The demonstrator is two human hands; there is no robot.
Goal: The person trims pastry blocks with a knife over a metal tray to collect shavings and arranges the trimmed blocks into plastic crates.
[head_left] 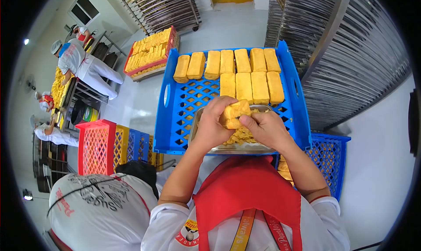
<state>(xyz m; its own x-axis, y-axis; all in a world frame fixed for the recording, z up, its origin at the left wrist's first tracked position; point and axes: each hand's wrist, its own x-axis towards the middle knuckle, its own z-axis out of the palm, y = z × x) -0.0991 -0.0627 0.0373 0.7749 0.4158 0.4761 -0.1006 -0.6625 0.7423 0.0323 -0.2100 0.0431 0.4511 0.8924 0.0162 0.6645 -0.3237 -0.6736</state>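
Head: loaf (237, 110) above tray rim (239, 149)

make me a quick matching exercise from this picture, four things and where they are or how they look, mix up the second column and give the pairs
Things
1. left hand and right hand
2. tray
3. apron
4. block rows

Places, colours, states
A. red
B. at the far side of the top blue crate
C. gripping a yellow block
D. metal, with yellow scraps in it

Pairs: 1-C, 2-D, 3-A, 4-B
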